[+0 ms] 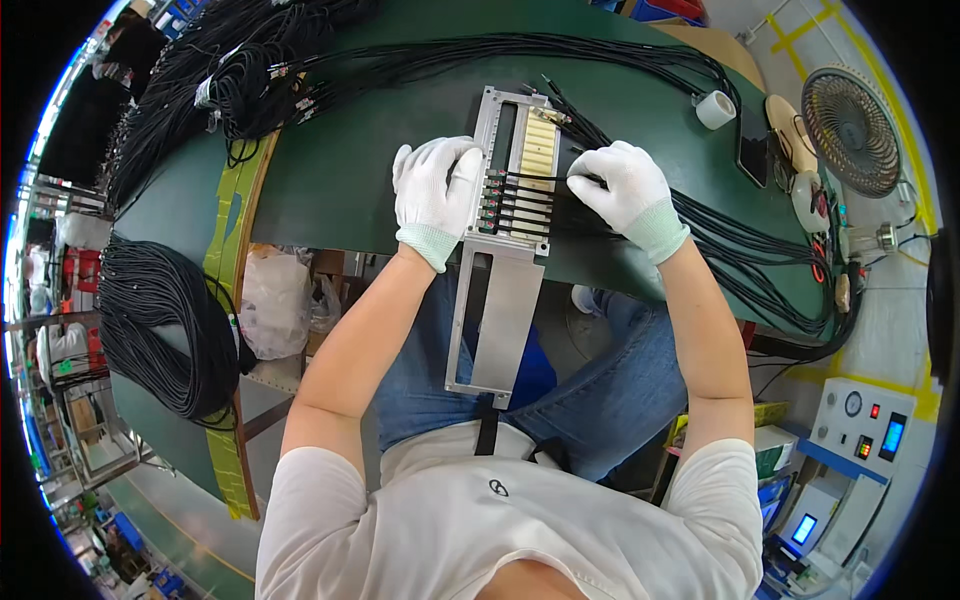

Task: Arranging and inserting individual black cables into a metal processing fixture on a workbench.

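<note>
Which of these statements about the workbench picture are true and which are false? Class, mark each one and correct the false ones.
1. White gloves cover the left hand and the right hand. True.
2. Short lengths of black cable lie side by side across the metal fixture. True.
3. The whole metal fixture lies over the green table. False: its near end juts past the table's edge, above the person's lap.
4. The right hand is to the left of the metal fixture. False: it is to the right.
5. A round fan stands to the right of the right hand. True.
6. The large coil at the picture's left is white. False: it is black.
</note>
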Demonstrator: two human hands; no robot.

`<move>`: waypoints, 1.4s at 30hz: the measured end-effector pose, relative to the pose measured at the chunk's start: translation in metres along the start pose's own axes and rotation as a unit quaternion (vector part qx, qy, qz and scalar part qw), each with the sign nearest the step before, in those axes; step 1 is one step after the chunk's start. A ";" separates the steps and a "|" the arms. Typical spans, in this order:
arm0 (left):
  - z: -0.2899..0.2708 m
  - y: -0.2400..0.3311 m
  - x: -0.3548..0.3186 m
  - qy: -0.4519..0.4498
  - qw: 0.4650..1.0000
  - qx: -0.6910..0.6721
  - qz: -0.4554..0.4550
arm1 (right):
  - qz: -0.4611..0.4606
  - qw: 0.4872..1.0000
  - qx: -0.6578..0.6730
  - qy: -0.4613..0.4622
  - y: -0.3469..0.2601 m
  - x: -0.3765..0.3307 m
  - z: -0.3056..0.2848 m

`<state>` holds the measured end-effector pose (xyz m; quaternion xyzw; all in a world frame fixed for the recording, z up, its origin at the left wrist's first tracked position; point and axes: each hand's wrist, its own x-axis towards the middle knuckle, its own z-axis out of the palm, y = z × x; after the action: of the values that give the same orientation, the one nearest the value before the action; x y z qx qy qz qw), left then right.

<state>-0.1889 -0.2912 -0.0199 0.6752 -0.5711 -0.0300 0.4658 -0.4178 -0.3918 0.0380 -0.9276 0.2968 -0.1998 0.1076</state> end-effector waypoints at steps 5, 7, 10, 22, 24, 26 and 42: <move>-0.004 0.001 0.004 -0.023 0.999 -0.027 0.021 | -0.021 1.000 0.012 0.011 -0.001 0.000 0.005; -0.003 0.003 0.004 -0.049 0.997 -0.054 0.030 | -0.043 0.999 0.006 0.024 -0.003 0.001 0.007; 0.002 0.009 -0.002 -0.144 0.971 0.069 0.180 | -0.039 0.999 -0.015 0.022 -0.004 0.000 0.011; 0.006 0.008 0.004 -0.147 0.969 0.060 0.192 | 0.067 0.986 -0.108 0.104 0.044 0.014 0.011; 0.007 0.008 0.004 -0.129 0.980 0.027 0.151 | 0.058 0.988 -0.072 0.121 0.036 0.010 0.006; 0.008 0.004 0.007 -0.073 0.992 -0.023 0.095 | 0.042 0.992 0.006 0.116 0.027 0.007 -0.002; 0.003 0.002 0.009 -0.023 0.990 -0.106 0.091 | -0.075 0.983 0.142 0.084 -0.014 0.011 0.019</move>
<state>-0.1888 -0.3002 -0.0153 0.5668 -0.6343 -0.0636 0.5219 -0.3943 -0.3859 0.0287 -0.9023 0.2031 -0.3248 0.1979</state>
